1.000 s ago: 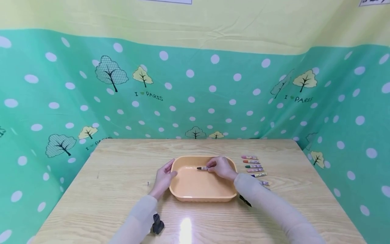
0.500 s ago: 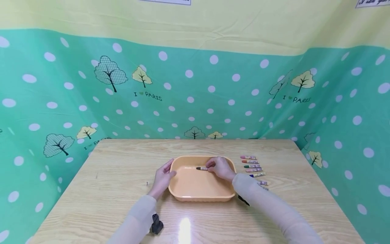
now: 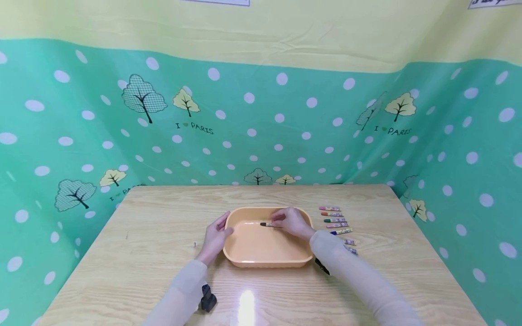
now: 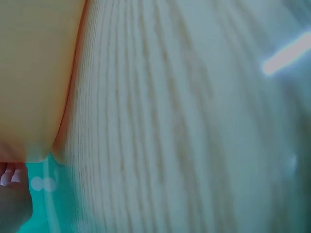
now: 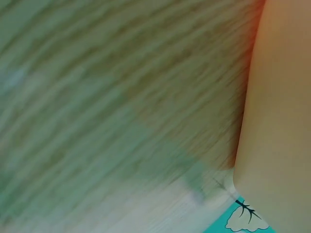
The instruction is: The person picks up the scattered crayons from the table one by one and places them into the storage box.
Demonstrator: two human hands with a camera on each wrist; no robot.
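A peach-coloured plastic tray [image 3: 267, 264] with rounded corners sits on the wooden table. My left hand [image 3: 215, 237] holds its left rim, the thumb inside over the edge and the fingers along the outer wall. In the left wrist view a bit of that hand [image 4: 13, 196] shows below the tray wall [image 4: 34, 73]. Inside the tray, near its far side, my right hand [image 3: 294, 222] pinches a dark-tipped crayon [image 3: 265, 224] with a patterned wrapper, lying crosswise with its tip to the left. The fingers hide the crayon's right end.
Several crayons [image 3: 336, 220] in patterned wrappers lie in a column right of the tray, the nearest ones partly behind the right sleeve [image 3: 340, 256]. Black wrist gear [image 3: 208, 299] shows beside the left sleeve. A green dotted curtain [image 3: 228, 136] stands behind the table.
The head view has shifted slightly, so everything sits a little further left. The right fingers now cover slightly more of the crayon. The left hand keeps its hold on the tray.
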